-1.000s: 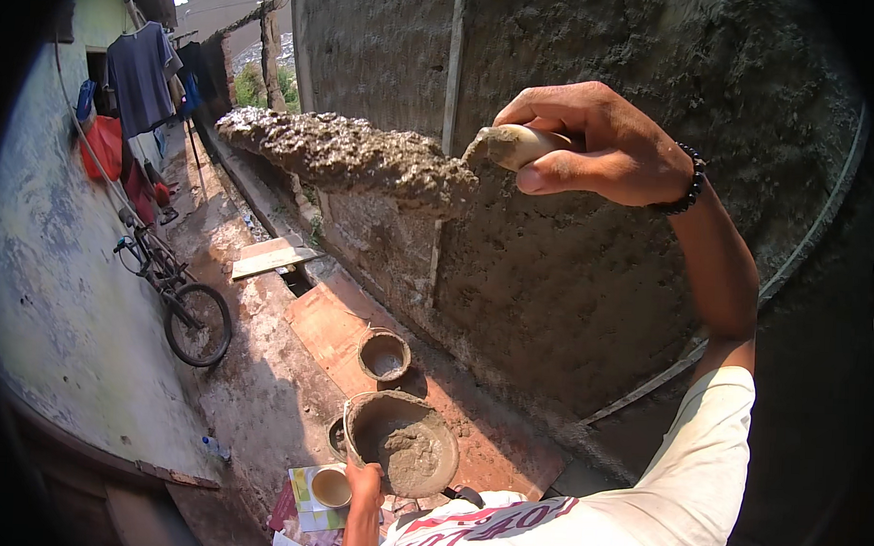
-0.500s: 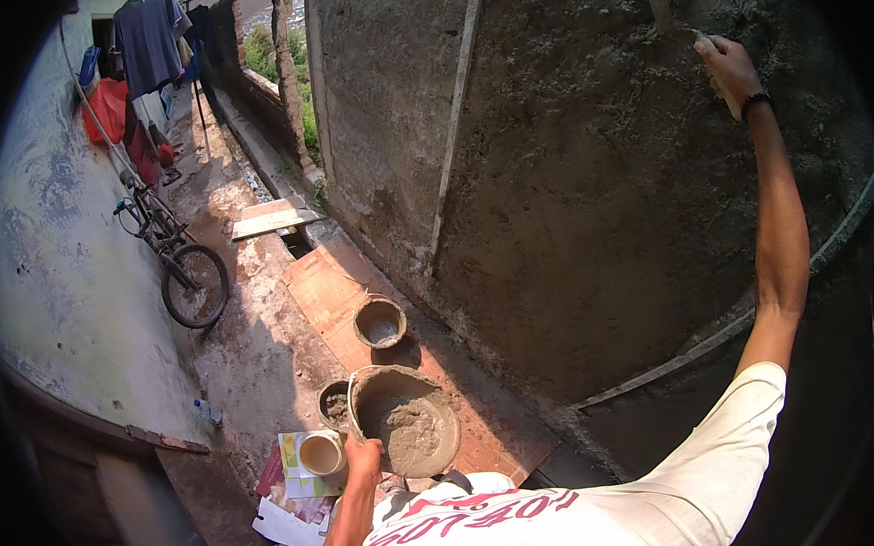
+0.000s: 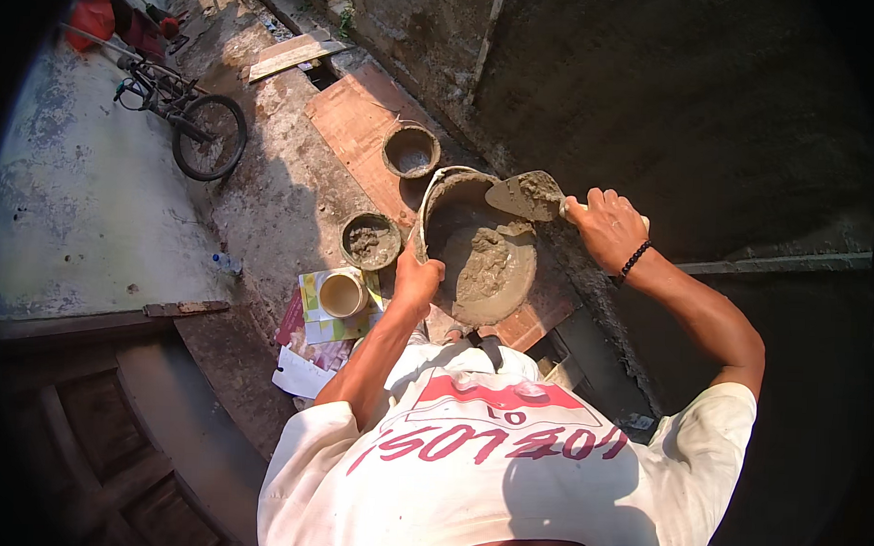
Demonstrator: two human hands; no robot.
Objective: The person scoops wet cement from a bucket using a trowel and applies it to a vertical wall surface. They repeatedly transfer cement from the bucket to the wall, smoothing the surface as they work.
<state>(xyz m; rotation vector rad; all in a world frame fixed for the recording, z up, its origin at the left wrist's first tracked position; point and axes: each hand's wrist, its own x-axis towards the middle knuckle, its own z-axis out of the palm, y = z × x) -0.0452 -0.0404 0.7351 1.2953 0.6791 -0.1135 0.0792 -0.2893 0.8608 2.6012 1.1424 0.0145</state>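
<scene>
My left hand is closed on the rim of a large bucket, which I hold tilted in front of me. Wet mortar lies in a heap inside it. My right hand grips the handle of a trowel just over the bucket's right edge. A lump of mortar sits on the trowel's blade. The plastered wall rises to my right, wet and dark.
Left of the bucket stand a small bucket of mortar and a cream-coloured pail on printed paper. Beyond is another bucket by a wooden board. A bicycle leans at the left wall; a plastic bottle lies nearby.
My right hand has come down from high on the wall to the bucket, and the trowel now carries mortar. The bucket is held slightly higher and further right in view. My view has tipped downward.
</scene>
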